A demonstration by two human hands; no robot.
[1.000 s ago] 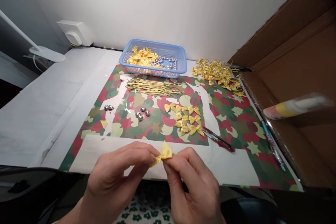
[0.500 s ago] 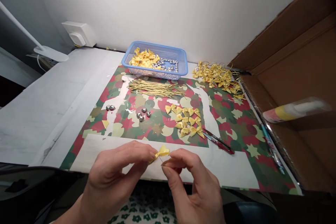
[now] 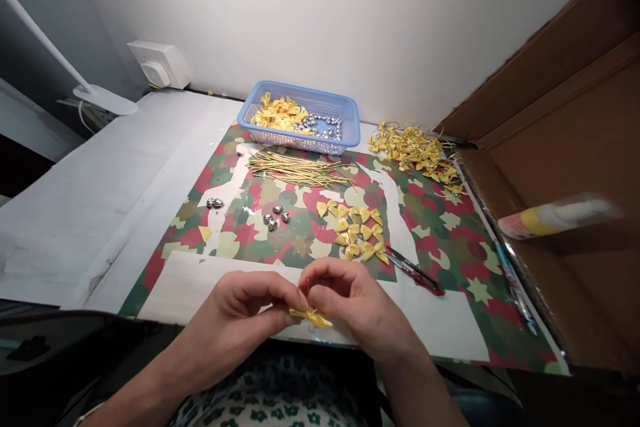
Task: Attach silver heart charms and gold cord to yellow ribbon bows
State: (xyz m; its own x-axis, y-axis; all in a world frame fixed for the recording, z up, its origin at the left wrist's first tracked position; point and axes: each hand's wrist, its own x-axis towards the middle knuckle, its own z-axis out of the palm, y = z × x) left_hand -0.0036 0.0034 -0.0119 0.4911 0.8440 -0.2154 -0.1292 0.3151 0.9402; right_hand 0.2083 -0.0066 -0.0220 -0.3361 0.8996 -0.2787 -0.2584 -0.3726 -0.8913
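Observation:
A small yellow ribbon bow [image 3: 320, 319] is pinched between the thumb and fingers of my left hand [image 3: 250, 307], low over the white sheet at the table's front edge. My right hand [image 3: 353, 303] is closed just beside it, its fingertips on a thin wire-like strand [image 3: 309, 295] that rises from the bow. The fingers hide part of the bow and strand. Beyond my hands, several finished-looking yellow bows [image 3: 354, 230] lie in rows. Silver bells [image 3: 273, 220] sit in a small group, with another little cluster of silver bells [image 3: 215, 203] to the left.
Red-handled scissors [image 3: 415, 272] lie right of the bows. Thin gold strips [image 3: 300, 169] are heaped before a blue basket [image 3: 245, 121] holding yellow bows and silver bells. A pile of yellow bows with strands [image 3: 420, 153] lies back right, near a cardboard box [image 3: 565, 127] and a bottle [image 3: 540, 219].
Both hands have come closer together and the bow has tipped lower toward me. My right fingers have moved up and left with the strand, which now stands above the bow.

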